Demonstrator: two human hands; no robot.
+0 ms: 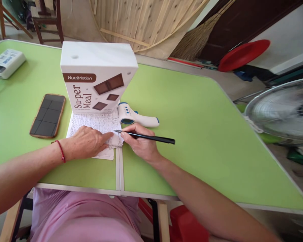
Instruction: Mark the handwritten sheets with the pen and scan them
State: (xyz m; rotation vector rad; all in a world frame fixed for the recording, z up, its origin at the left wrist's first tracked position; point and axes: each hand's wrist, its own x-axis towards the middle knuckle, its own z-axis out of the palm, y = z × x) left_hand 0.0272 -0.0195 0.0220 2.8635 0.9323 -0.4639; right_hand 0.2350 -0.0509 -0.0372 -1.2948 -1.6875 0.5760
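My right hand (pixel 141 140) is closed around a black pen (pixel 154 137), its tip over the right part of a handwritten paper sheet (pixel 91 120). My left hand (pixel 88 143) rests on the same sheet with the index finger stretched out, pointing close to the pen tip. Dense rows of small writing cover the paper, and part of it is hidden under my left hand. A white box (pixel 98 77) printed "NutriMotion Super Meal" stands upright at the sheet's far edge. Just beyond my right hand lies a white and blue infrared thermometer (pixel 138 117).
A smartphone (pixel 47 116) lies left of the box on the green folding table (pixel 204 134). Farther left is a white power bank (pixel 7 62) with a cable. Beyond the right edge stands a fan (pixel 285 107); a red basin (pixel 243 55) and a wooden chair (pixel 46 20) are behind.
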